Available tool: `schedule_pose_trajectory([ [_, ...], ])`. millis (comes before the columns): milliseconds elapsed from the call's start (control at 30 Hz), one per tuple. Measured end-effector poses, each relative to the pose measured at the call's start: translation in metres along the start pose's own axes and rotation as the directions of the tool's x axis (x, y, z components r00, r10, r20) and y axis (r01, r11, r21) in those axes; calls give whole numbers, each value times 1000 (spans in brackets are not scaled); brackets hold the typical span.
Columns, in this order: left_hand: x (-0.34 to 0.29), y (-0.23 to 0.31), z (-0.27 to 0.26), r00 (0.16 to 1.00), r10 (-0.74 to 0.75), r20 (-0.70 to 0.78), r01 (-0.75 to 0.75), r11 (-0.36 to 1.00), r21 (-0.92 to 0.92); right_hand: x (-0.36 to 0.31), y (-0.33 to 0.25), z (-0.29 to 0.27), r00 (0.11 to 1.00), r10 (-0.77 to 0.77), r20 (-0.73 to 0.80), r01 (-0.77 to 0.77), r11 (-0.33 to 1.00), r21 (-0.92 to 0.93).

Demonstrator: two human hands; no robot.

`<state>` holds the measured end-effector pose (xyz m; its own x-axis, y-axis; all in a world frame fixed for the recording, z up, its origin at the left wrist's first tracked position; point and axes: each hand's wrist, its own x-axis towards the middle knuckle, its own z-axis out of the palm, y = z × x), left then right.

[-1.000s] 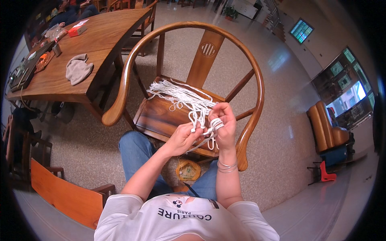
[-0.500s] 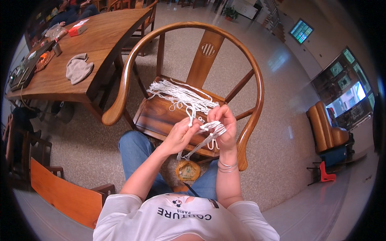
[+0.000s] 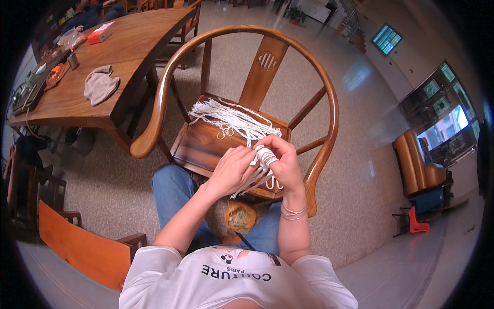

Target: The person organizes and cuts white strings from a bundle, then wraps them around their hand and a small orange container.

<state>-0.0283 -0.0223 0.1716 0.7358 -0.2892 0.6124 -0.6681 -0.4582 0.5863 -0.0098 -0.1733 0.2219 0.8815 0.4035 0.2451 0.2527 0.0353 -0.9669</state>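
White cord (image 3: 266, 156) is bunched in several loops between my two hands, above the front of a wooden armchair's seat (image 3: 198, 149). My left hand (image 3: 232, 169) is closed on the left side of the bunch, its fingertips hidden behind the hand. Wrapped around the looped part, my right hand (image 3: 285, 164) has bracelets at its wrist. Loose strands hang below the hands toward my lap. A heap of white cords (image 3: 231, 117) lies across the back of the seat, and a strand runs from it to my hands.
The chair's curved armrest (image 3: 332, 103) rings the work. Low between my knees is a round yellow container (image 3: 240, 215). At the left stands a wooden table (image 3: 139, 41) with a beige cloth (image 3: 101, 86) and a red box (image 3: 100, 34). An orange-brown bench (image 3: 85, 247) is at lower left.
My hands have come closer together. The looped cord has turned more upright in my right hand, and my left hand has rolled over, back up.
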Motion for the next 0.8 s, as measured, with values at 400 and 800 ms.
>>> schedule_pose_trajectory([
  [400,-58,-86,34,837,-411,360,339,908,247,7,-9,-12,970,-227,-84,229,973,23],
  [800,18,-11,20,924,-107,367,364,540,-759,14,16,-9,951,-241,-192,263,960,95],
])
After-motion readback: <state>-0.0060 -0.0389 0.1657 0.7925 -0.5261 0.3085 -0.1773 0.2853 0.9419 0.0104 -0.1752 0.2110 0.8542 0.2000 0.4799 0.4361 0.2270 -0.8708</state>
